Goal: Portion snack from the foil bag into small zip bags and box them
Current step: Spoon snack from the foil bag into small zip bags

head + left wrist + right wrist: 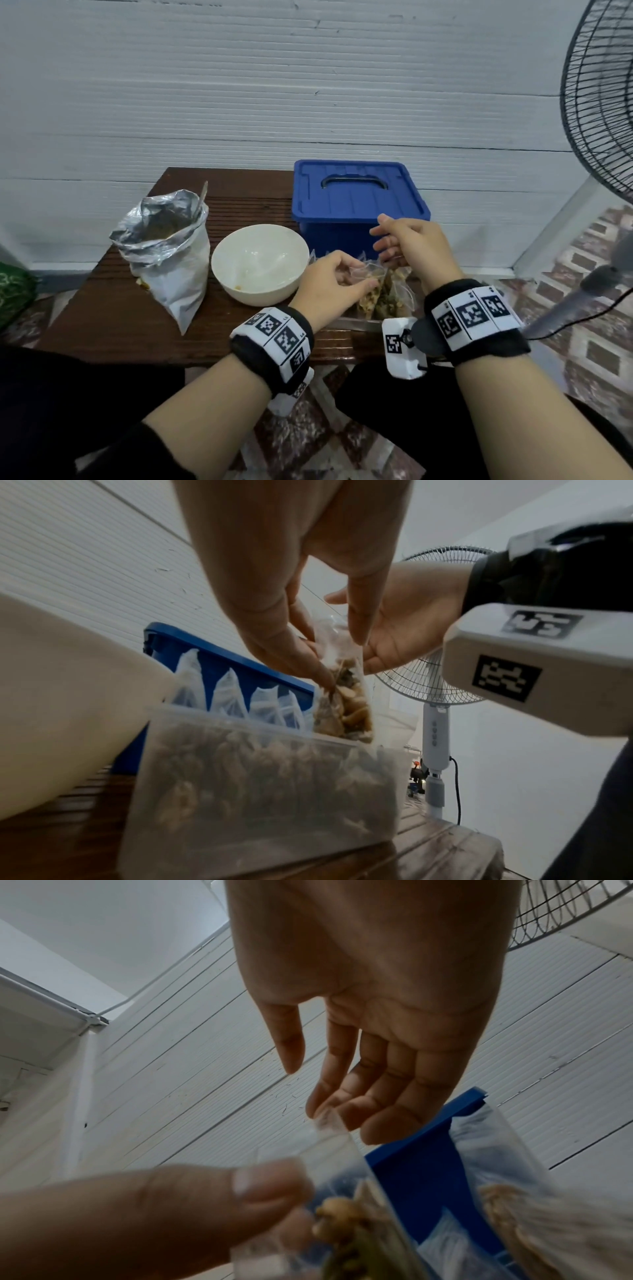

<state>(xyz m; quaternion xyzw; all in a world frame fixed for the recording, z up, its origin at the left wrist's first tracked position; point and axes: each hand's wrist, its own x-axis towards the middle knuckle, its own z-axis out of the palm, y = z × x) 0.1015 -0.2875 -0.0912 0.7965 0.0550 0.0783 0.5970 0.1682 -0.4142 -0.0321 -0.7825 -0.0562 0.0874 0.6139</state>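
So from my end: the left hand (329,287) has its grip pinched on a small clear zip bag of mixed brown and green snack (342,696), thumb on one side and fingers on the other near the bag's top. That bag sits upright at the right end of the clear rectangular plastic tub (260,777), its bottom down at the rim; I can't tell if it's fully resting inside. The tub already holds a row of other filled little zip bags (226,696) standing on end.

The right hand (411,243) hangs just above the tub with its grip spread, fingers loose and holding nothing. In the right wrist view one fingertip looks right at the bag's top corner, can't say for sure if it touches.

Using the tub as the landmark: the blue lidded plastic storage box with a dark handle (356,198) is right behind it, the white round bowl (260,263) is just to its left, and the crinkled silver foil bag (168,250) with a spoon handle (203,195) sticking out is further left past the bowl. All on the dark brown wooden table (102,325). A black-grilled standing fan (603,102) is off to the tub's right.
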